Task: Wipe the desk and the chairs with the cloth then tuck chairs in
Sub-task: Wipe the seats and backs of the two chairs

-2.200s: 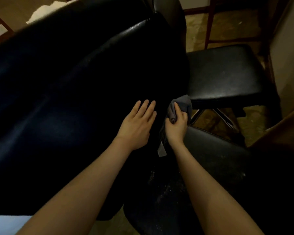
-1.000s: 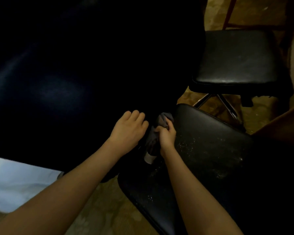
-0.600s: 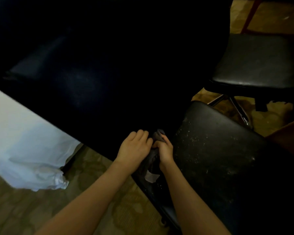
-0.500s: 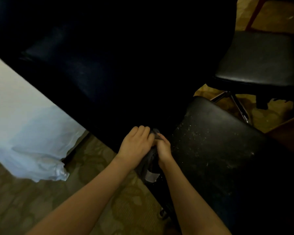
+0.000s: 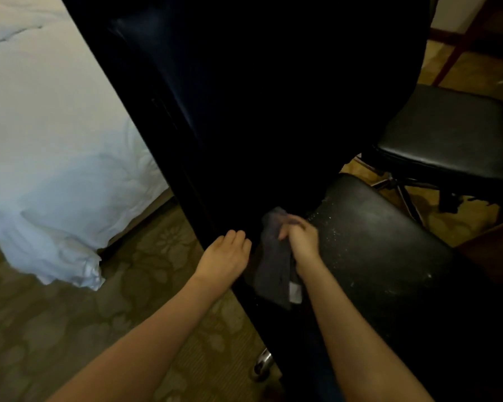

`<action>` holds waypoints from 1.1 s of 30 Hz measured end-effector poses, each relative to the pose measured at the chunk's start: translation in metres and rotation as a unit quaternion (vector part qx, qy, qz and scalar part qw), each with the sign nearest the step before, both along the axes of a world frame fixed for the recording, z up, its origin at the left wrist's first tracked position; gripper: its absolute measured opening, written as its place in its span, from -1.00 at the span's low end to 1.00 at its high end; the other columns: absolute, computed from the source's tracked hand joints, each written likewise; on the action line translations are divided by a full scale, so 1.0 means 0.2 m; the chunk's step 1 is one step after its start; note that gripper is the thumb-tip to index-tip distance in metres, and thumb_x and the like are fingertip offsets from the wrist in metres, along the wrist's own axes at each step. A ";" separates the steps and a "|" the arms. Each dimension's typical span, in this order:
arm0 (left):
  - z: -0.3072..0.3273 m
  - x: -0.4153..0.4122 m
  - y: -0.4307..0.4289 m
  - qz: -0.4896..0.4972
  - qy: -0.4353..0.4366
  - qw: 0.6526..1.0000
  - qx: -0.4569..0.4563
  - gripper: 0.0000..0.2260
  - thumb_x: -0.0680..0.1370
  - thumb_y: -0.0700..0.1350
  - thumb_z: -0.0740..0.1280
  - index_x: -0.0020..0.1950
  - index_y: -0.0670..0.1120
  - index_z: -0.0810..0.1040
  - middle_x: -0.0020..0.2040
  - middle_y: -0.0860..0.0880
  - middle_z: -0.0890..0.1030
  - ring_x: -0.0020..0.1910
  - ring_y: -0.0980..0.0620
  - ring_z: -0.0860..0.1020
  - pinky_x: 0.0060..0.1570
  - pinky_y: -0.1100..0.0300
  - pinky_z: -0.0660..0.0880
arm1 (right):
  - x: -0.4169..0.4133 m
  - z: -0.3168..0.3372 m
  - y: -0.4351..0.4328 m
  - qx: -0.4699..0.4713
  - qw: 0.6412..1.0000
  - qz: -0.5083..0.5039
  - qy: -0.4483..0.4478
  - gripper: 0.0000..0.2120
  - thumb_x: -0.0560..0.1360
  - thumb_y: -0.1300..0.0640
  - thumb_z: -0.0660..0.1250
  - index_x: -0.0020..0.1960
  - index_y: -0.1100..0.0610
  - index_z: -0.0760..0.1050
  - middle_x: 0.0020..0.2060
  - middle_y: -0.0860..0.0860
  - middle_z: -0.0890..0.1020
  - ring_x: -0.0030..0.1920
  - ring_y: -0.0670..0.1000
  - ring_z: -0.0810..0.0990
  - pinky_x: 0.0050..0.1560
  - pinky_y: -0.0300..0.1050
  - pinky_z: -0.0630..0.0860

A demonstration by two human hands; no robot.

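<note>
Head view: my right hand grips a dark grey cloth, fingers closed round its upper part, at the junction where the chair back meets the chair seat; the rest of the cloth hangs down below my wrist, against the rear edge of the seat. A small white tag is sewn to the cloth's lower corner; any writing on it is too blurred to read; no other label or brand is legible on anything in view.

My left hand sits just beside the cloth, on the lower left edge of the chair back; its fingers curl over that edge with the tips out of sight, holding the back.

The back is black, glossy and fills the upper middle of the picture. The seat is black too, and pale specks and dust are scattered over it, thickest near my right hand. A chrome caster shows beneath the chair, on patterned olive carpet.

A second chair with a black padded seat stands beyond the first, to the right, apart from it. White bed linen lies to the left, its corner drooping to the carpet. A brown wooden surface enters at the right edge; what it belongs to I cannot tell.
</note>
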State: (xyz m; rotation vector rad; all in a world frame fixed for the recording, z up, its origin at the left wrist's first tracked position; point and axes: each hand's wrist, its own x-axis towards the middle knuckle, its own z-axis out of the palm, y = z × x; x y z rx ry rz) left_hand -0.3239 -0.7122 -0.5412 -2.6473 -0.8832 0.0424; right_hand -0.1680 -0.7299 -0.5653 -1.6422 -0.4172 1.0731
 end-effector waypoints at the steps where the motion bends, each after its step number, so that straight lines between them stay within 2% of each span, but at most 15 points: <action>1: -0.06 0.00 0.00 0.017 -0.003 1.000 -0.007 -0.91 0.27 -0.23 0.29 -0.34 -0.17 0.59 -0.39 -0.09 0.53 -0.42 -0.05 0.54 -0.50 0.24 0.43 | 0.07 0.01 0.02 0.013 0.999 0.002 -0.051 -0.75 0.45 0.38 0.21 -0.16 0.08 0.56 -0.28 0.05 0.57 -0.17 0.04 0.53 -0.24 -0.26 0.44; 2: -0.13 -0.01 0.00 0.045 -0.016 0.998 -0.037 -0.90 0.18 -0.26 0.45 -0.34 -0.19 0.59 -0.40 -0.10 0.53 -0.44 -0.06 0.54 -0.52 0.23 0.43 | 0.12 0.01 0.03 0.025 0.995 0.008 -0.099 -0.78 0.47 0.33 0.24 -0.14 0.06 0.56 -0.28 0.02 0.57 -0.15 0.04 0.54 -0.20 -0.23 0.46; 4: -0.22 -0.03 -0.02 0.092 -0.036 0.992 -0.082 -0.68 0.01 -0.28 0.59 -0.32 -0.21 0.58 -0.39 -0.12 0.55 -0.44 -0.08 0.56 -0.53 0.23 0.45 | 0.21 -0.02 0.03 0.058 0.983 0.025 -0.175 -0.85 0.52 0.25 0.27 0.03 0.07 0.54 -0.19 0.01 0.56 -0.12 0.01 0.52 -0.12 -0.13 0.46; 7: -0.32 -0.05 0.02 0.135 -0.076 0.980 -0.125 -0.66 0.23 -0.23 0.55 -0.05 -0.21 0.58 -0.15 -0.14 0.60 -0.18 -0.12 0.61 -0.28 0.14 0.54 | 0.29 -0.13 0.10 0.069 0.952 0.082 -0.285 -0.68 0.53 0.15 0.31 0.27 0.14 0.46 -0.04 0.03 0.55 -0.01 0.01 0.50 -0.03 -0.10 0.45; 9: -0.40 -0.05 0.06 0.117 -0.104 0.983 -0.099 -0.60 0.10 -0.20 0.59 -0.13 -0.16 0.58 -0.23 -0.08 0.59 -0.27 -0.07 0.60 -0.41 0.19 0.51 | 0.33 -0.28 0.16 0.036 0.920 0.149 -0.360 -0.53 0.47 0.07 0.36 0.34 0.15 0.40 0.09 0.13 0.55 0.15 0.14 0.48 0.13 -0.01 0.43; 11: -0.48 -0.02 0.08 0.118 -0.099 0.984 -0.086 -0.54 -0.11 -0.21 0.60 -0.27 -0.13 0.57 -0.37 -0.03 0.56 -0.45 0.00 0.56 -0.58 0.27 0.42 | 0.33 -0.45 0.18 -0.039 0.868 0.234 -0.437 -0.50 0.43 -0.02 0.37 0.31 0.12 0.40 0.17 0.15 0.49 0.26 0.23 0.37 0.21 0.08 0.33; 15: -0.69 -0.01 0.18 0.128 -0.114 0.985 -0.036 -0.51 -0.16 -0.19 0.59 -0.27 -0.18 0.59 -0.43 -0.05 0.55 -0.53 0.00 0.53 -0.66 0.28 0.37 | 0.29 -0.61 0.30 -0.031 0.799 0.301 -0.519 -0.69 0.39 -0.06 0.40 0.02 0.10 0.48 0.02 0.17 0.54 0.13 0.24 0.47 -0.02 -0.04 0.34; 18: -0.75 -0.03 0.22 0.147 -0.148 0.978 0.002 -0.54 0.00 -0.18 0.59 -0.16 -0.20 0.58 -0.35 -0.08 0.58 -0.45 -0.02 0.57 -0.61 0.23 0.42 | 0.32 -0.61 0.41 -0.046 0.783 0.338 -0.521 -0.54 0.42 -0.02 0.42 0.19 0.24 0.48 0.08 0.24 0.51 0.16 0.27 0.43 0.02 -0.01 0.35; 20: -0.78 -0.06 0.23 0.172 -0.198 0.965 0.000 -0.62 0.37 -0.17 0.42 0.15 -0.21 0.48 -0.05 -0.13 0.58 -0.11 -0.09 0.59 -0.32 0.15 0.48 | 0.36 -0.60 0.42 -0.032 0.780 0.349 -0.519 -0.56 0.46 0.04 0.42 0.22 0.28 0.47 0.09 0.26 0.50 0.15 0.28 0.43 0.07 0.08 0.38; 22: -0.81 -0.09 0.23 0.206 -0.212 0.955 -0.036 -0.68 0.52 -0.21 0.21 0.26 -0.19 0.36 0.11 -0.13 0.51 0.07 -0.13 0.50 -0.20 0.13 0.34 | 0.36 -0.61 0.40 -0.008 0.773 0.329 -0.543 -0.58 0.47 0.05 0.41 0.21 0.30 0.48 0.08 0.28 0.53 0.11 0.27 0.45 0.16 0.14 0.38; 25: -0.83 -0.15 0.22 0.228 -0.299 0.927 -0.019 -0.77 0.48 -0.22 0.23 0.13 -0.15 0.38 0.00 -0.11 0.54 0.00 -0.16 0.48 -0.20 0.11 0.25 | 0.34 -0.62 0.38 0.012 0.760 0.309 -0.571 -0.64 0.48 0.06 0.40 0.11 0.33 0.52 -0.11 0.27 0.53 -0.07 0.20 0.46 0.09 0.11 0.36; 27: -0.82 -0.18 0.20 0.246 -0.317 0.915 -0.039 -0.75 0.47 -0.21 0.23 0.13 -0.10 0.34 -0.06 -0.02 0.47 0.03 -0.13 0.45 -0.14 0.07 0.25 | 0.29 -0.62 0.36 0.021 0.750 0.306 -0.585 -0.73 0.48 0.07 0.40 -0.03 0.30 0.52 -0.33 0.15 0.41 -0.24 0.10 0.37 -0.06 0.03 0.27; 28: -0.82 -0.18 0.19 0.245 -0.316 0.915 -0.060 -0.74 0.46 -0.21 0.24 0.13 -0.08 0.32 -0.09 0.01 0.43 0.04 -0.12 0.44 -0.13 0.06 0.25 | 0.27 -0.62 0.35 0.028 0.751 0.309 -0.582 -0.74 0.47 0.08 0.40 -0.07 0.29 0.51 -0.36 0.15 0.38 -0.25 0.12 0.36 -0.09 0.03 0.27; 31: -0.78 -0.20 0.17 0.234 -0.327 0.910 -0.103 -0.73 0.44 -0.24 0.25 0.12 -0.07 0.34 -0.03 -0.01 0.49 0.04 -0.11 0.44 -0.14 0.09 0.23 | 0.21 -0.61 0.31 0.046 0.754 0.334 -0.564 -0.63 0.45 0.12 0.42 0.08 0.39 0.52 -0.08 0.33 0.54 -0.03 0.29 0.50 -0.02 0.22 0.45; 33: -0.77 -0.19 0.16 0.234 -0.331 0.907 -0.110 -0.65 0.45 -0.24 0.25 0.21 -0.06 0.34 0.08 -0.03 0.52 0.08 -0.10 0.45 -0.09 0.07 0.25 | 0.19 -0.59 0.28 0.060 0.751 0.344 -0.560 -0.66 0.44 0.12 0.43 0.09 0.34 0.52 -0.13 0.23 0.54 -0.10 0.20 0.49 -0.07 0.15 0.44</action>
